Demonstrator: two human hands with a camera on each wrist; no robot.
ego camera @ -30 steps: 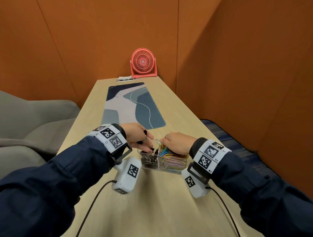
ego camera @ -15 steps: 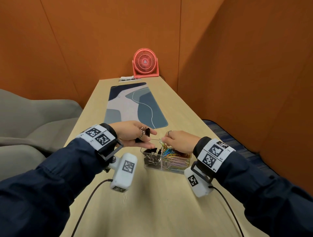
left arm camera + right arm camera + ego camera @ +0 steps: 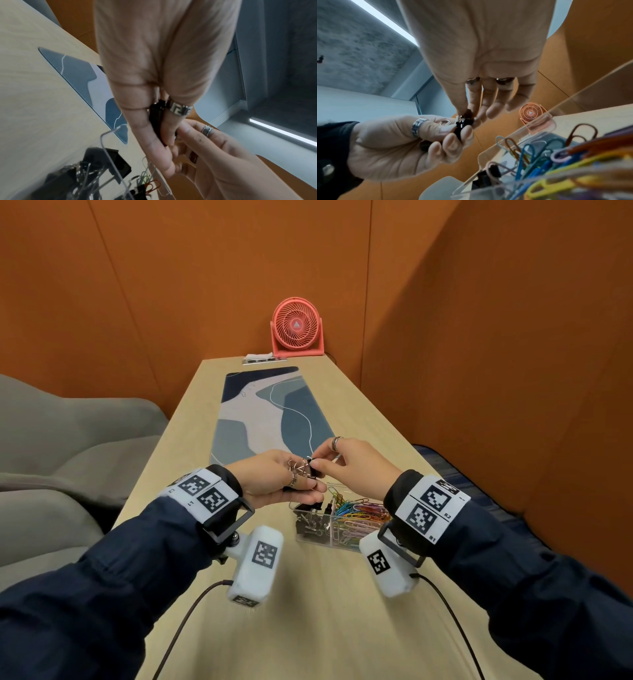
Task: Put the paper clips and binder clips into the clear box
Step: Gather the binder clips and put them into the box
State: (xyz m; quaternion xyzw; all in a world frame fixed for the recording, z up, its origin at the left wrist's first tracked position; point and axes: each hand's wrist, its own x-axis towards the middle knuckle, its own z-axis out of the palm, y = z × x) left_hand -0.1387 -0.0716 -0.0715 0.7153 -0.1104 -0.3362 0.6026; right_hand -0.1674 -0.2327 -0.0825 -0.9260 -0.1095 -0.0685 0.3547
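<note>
Even, soft light is cast over the head view, and only faint shadows are thrown on the worktop (image 3: 308, 611). A bright ceiling light strip (image 3: 283, 132) is seen in both wrist views. Straight lines are bent at the edges, and the clear box (image 3: 513, 180) is rendered blurred at close range
</note>
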